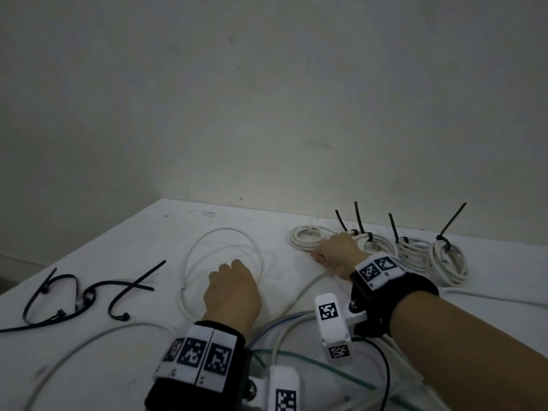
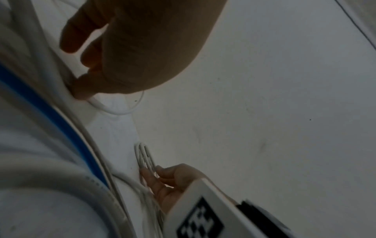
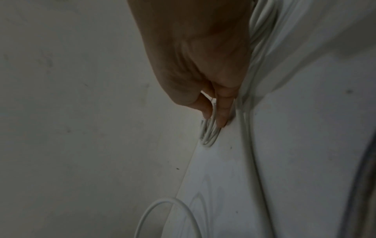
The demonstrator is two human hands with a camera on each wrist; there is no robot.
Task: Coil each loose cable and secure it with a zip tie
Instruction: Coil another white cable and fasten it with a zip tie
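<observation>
A loose white cable [image 1: 222, 241] lies in wide loops at the table's middle. My left hand [image 1: 230, 287] rests on its near side, knuckles up and fingers curled under. In the left wrist view the left hand [image 2: 114, 53] holds the thin strand [image 2: 120, 111] down at a fingertip. My right hand [image 1: 333, 253] reaches to the back of the table and pinches a small white coil [image 1: 307, 237]. The right wrist view shows its fingers [image 3: 222, 111] straddling the coil's strands [image 3: 209, 136]. This coil has no tie that I can see.
Three tied white bundles [image 1: 444, 259] with upright black zip ties [image 1: 450, 222] lie at the back right against the wall. Several loose black zip ties [image 1: 89, 295] lie at the left. More white, blue and green cables [image 1: 284, 351] cross the near edge between my wrists.
</observation>
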